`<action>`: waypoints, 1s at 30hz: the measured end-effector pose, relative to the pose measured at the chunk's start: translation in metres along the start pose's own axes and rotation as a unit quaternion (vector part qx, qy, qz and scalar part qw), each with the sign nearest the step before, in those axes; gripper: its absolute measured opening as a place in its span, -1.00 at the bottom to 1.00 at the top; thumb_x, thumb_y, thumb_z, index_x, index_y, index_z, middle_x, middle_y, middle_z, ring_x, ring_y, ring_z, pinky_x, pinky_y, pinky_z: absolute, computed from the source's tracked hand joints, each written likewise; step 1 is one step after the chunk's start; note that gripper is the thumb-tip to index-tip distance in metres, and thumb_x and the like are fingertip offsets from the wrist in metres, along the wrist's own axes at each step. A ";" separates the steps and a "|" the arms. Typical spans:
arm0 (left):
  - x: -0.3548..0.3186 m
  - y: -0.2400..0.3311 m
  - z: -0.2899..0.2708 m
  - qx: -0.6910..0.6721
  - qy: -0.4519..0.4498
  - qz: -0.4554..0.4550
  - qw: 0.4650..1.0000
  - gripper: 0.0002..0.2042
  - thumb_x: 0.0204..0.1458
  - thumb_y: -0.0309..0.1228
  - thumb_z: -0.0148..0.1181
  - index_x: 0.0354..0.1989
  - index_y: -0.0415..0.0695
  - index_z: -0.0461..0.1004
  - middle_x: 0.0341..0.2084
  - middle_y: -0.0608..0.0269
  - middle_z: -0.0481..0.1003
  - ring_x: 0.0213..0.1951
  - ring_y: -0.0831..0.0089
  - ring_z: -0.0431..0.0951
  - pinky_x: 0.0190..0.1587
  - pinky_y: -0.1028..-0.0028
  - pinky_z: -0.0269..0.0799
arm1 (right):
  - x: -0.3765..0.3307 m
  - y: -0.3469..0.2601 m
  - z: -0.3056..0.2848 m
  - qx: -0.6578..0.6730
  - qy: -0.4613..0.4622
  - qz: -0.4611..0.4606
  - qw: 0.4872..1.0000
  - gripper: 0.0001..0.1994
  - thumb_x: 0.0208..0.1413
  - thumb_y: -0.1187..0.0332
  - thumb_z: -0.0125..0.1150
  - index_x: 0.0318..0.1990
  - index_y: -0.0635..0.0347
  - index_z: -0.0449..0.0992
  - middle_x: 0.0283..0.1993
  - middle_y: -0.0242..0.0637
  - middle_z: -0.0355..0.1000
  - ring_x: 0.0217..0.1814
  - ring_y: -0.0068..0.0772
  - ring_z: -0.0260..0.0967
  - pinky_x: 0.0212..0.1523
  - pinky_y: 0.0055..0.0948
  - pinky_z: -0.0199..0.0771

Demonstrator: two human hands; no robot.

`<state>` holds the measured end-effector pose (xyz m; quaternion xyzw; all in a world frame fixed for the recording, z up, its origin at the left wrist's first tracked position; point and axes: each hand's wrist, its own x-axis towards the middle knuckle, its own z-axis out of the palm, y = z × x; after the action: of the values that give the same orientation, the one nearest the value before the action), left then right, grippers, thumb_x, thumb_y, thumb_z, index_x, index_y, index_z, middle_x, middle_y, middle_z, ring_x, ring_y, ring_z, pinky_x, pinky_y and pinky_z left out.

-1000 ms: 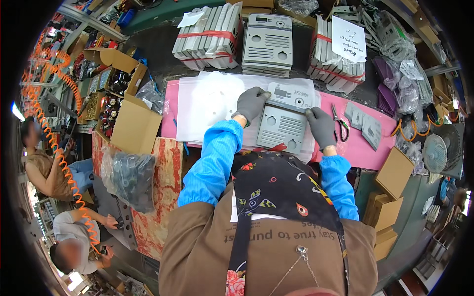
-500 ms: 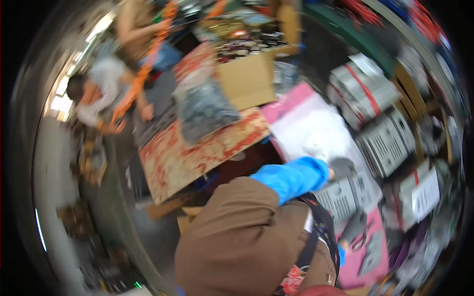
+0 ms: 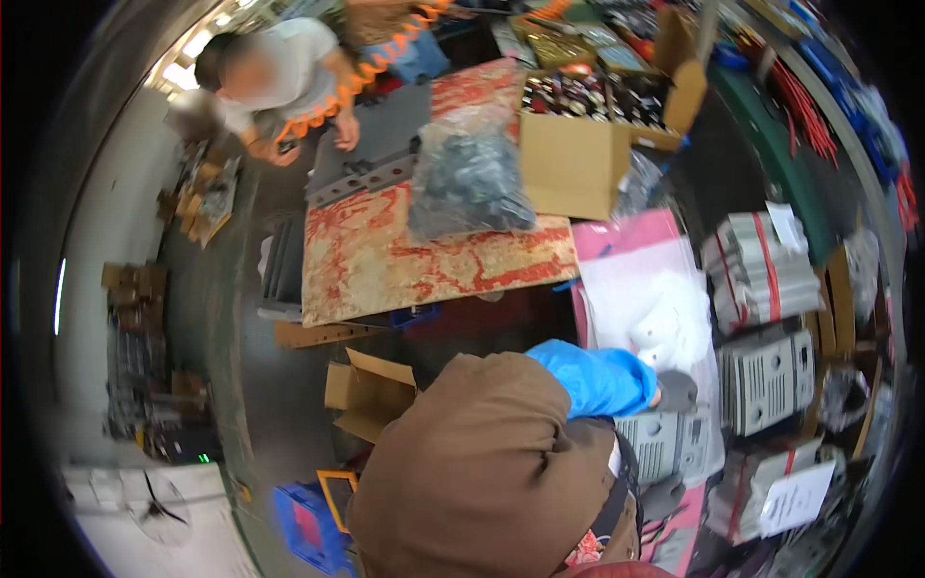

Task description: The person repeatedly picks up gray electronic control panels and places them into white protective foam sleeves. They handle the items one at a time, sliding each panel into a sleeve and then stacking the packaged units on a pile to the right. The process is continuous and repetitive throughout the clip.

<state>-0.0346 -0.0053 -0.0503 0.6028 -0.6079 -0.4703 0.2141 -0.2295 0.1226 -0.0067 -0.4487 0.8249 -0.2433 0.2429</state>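
Observation:
Below the white sheets on the pink-covered worktop, a light grey slotted panel [image 3: 647,445] lies between my two hands. My left hand [image 3: 677,393], in a grey glove below a blue oversleeve, is closed at the panel's upper edge. At the lower edge is my right hand [image 3: 663,499], also grey-gloved and closed there; my body hides part of it. The fingers of both hands are small and partly hidden. Beside my left hand lies a crumpled white bag or wrap [image 3: 670,328] on the white sheet [image 3: 617,279]. Scissors [image 3: 655,530] lie near my right hand.
Bundled grey panels with red straps [image 3: 761,265] and a slotted panel stack [image 3: 768,380] stand at right. A red-stained board [image 3: 366,260] carries a clear bag of dark parts [image 3: 469,183]. Across it, a co-worker [image 3: 289,77] handles dark grey panels near an orange coiled hose [image 3: 371,67].
My view has swung and steadied, so the surroundings sit farther right and lower at left. Both hands remain at the grey panel. The co-worker's hands stay by the dark grey panels.

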 end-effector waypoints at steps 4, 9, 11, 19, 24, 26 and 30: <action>0.015 -0.026 0.016 -0.010 0.025 -0.004 1.000 -0.69 -0.10 -0.09 0.23 -0.29 -0.03 0.64 -0.27 0.08 0.60 -0.18 0.10 0.57 -0.09 0.14 0.43 | 0.025 0.044 0.024 -0.024 0.018 -0.075 0.997 -0.67 0.31 0.30 0.02 -0.05 0.48 0.50 -0.11 0.10 0.54 -0.12 -0.09 0.48 -0.03 -0.32 0.45; 0.016 -0.015 0.011 -0.010 0.009 0.001 1.000 -0.68 0.00 -0.09 0.24 -0.28 -0.10 0.63 -0.37 0.10 0.61 -0.28 0.19 0.60 -0.16 0.28 0.46 | 0.026 0.036 0.022 0.047 0.051 -0.048 0.996 -0.72 0.19 0.25 0.16 -0.12 0.30 0.57 -0.22 0.07 0.55 -0.19 -0.05 0.53 -0.16 -0.27 0.45; 0.005 0.010 0.000 -0.015 0.000 -0.009 1.000 -0.65 0.01 -0.09 0.27 -0.25 -0.14 0.65 -0.38 0.11 0.63 -0.29 0.25 0.62 -0.16 0.35 0.47 | 0.022 0.027 0.012 0.045 0.048 -0.039 0.997 -0.72 0.21 0.18 0.11 -0.24 0.24 0.54 -0.31 0.06 0.49 -0.26 0.10 0.46 -0.25 -0.16 0.40; 0.003 0.008 0.008 -0.073 -0.017 -0.051 0.996 -0.69 0.03 -0.15 0.32 -0.29 -0.18 0.65 -0.45 0.18 0.63 -0.39 0.39 0.59 -0.24 0.43 0.46 | 0.010 0.017 0.009 0.040 0.053 0.029 0.997 -0.68 0.22 0.13 0.08 -0.41 0.22 0.45 -0.46 -0.05 0.39 -0.41 0.01 0.39 -0.39 -0.14 0.31; -0.001 0.012 0.003 -0.054 -0.009 -0.042 0.998 -0.70 0.03 -0.17 0.33 -0.28 -0.19 0.65 -0.46 0.20 0.63 -0.41 0.44 0.57 -0.26 0.44 0.45 | 0.013 0.019 0.014 0.030 0.069 0.012 0.997 -0.70 0.21 0.14 0.09 -0.41 0.19 0.46 -0.46 -0.11 0.41 -0.41 -0.04 0.40 -0.40 -0.15 0.33; -0.001 0.011 0.003 -0.054 -0.007 -0.043 0.998 -0.70 0.03 -0.17 0.33 -0.28 -0.19 0.65 -0.47 0.20 0.62 -0.42 0.45 0.56 -0.26 0.44 0.45 | 0.013 0.021 0.016 0.020 0.069 0.011 0.997 -0.70 0.21 0.14 0.09 -0.41 0.19 0.47 -0.46 -0.12 0.41 -0.41 -0.04 0.40 -0.39 -0.14 0.34; 0.001 0.010 0.005 -0.066 -0.005 -0.048 0.997 -0.71 0.02 -0.19 0.33 -0.29 -0.20 0.65 -0.48 0.21 0.62 -0.43 0.47 0.55 -0.28 0.45 0.44 | 0.015 0.023 0.018 0.011 0.077 0.000 0.997 -0.71 0.21 0.15 0.09 -0.40 0.19 0.47 -0.43 -0.14 0.43 -0.38 -0.03 0.41 -0.38 -0.13 0.35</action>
<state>-0.0441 -0.0060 -0.0444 0.6139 -0.5468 -0.5220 0.2272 -0.2399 0.1176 -0.0377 -0.4264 0.8383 -0.2861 0.1833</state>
